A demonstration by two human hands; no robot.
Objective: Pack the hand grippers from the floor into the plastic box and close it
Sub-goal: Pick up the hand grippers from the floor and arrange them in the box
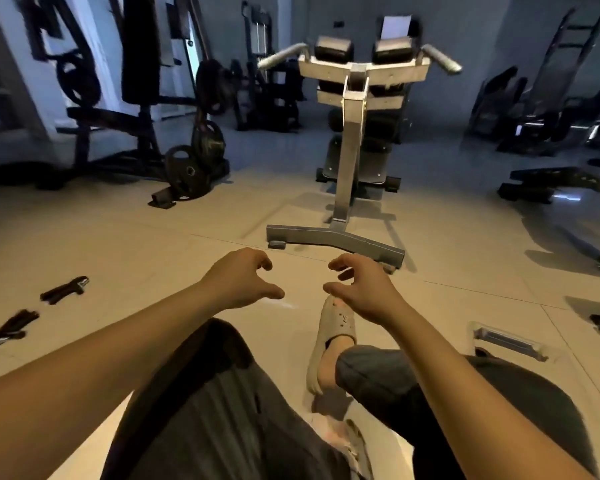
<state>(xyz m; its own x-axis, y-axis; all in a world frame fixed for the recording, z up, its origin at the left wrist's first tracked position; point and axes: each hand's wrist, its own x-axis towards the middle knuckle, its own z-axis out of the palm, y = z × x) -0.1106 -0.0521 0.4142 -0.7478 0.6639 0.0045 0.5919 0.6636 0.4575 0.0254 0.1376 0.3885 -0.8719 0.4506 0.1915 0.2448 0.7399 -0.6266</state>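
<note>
Hands, my left hand (243,278) and right hand (357,289), hover loosely curled, holding nothing; two black hand grippers (65,289) lie far left, clear plastic box (510,339) right.

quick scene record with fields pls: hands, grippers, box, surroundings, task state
hands: left hand and right hand held out ahead, fingers loosely curled, holding nothing
grippers: farther hand gripper and nearer hand gripper lie apart on the floor, at the person's left
box: clear plastic box on the floor by the right knee, partly hidden, contents unclear
surroundings: gym machine straight ahead
task state: both grippers not yet picked up
</note>
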